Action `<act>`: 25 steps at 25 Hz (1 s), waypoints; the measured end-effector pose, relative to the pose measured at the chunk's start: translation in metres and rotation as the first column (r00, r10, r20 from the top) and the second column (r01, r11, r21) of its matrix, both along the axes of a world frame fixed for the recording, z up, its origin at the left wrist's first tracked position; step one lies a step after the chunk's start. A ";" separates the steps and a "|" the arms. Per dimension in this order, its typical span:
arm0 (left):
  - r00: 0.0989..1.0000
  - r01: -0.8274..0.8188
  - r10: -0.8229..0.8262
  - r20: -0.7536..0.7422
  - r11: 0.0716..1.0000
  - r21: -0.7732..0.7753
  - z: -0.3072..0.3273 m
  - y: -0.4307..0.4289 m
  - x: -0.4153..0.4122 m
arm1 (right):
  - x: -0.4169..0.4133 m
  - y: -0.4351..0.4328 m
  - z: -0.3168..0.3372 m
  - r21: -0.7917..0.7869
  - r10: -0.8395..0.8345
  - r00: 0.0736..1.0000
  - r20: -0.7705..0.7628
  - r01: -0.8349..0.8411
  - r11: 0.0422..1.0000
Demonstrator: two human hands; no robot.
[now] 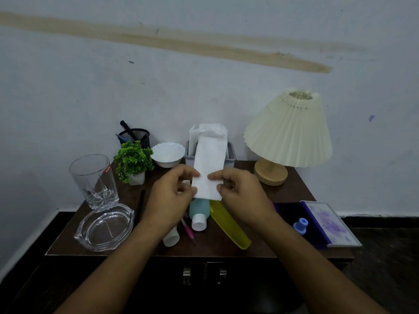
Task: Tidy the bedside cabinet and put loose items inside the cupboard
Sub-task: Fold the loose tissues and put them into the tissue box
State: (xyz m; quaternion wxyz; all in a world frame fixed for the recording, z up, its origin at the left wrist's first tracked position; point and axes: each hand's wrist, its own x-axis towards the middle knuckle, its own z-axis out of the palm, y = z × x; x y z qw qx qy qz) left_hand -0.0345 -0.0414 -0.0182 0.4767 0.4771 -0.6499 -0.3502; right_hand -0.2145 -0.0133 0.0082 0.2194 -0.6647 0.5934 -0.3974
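Above the middle of the dark wooden bedside cabinet both hands hold up a folded white tissue. My left hand pinches its lower left edge and my right hand pinches its lower right edge. The tissue's top end leans against the grey tissue holder, which has more white tissue sticking out. Under my hands lie a teal bottle with a white cap, a yellow case, a pink pen and a small white tube. The cupboard doors below are closed.
At the left stand a drinking glass and a glass ashtray. A small potted plant, a black pen cup and a white bowl line the back. A pleated lamp stands back right; a purple notebook and blue cap lie right.
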 end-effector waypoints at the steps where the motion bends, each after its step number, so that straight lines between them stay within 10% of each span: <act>1: 0.999 0.000 0.001 0.035 1.000 -0.016 0.001 -0.003 -0.002 | -0.001 -0.002 0.003 -0.024 0.006 1.000 -0.014 -0.007 1.000; 25: 0.745 0.205 -0.081 0.662 0.972 -0.112 0.021 -0.068 -0.016 | -0.007 -0.063 -0.020 -0.085 0.022 0.740 -0.673 -0.106 0.991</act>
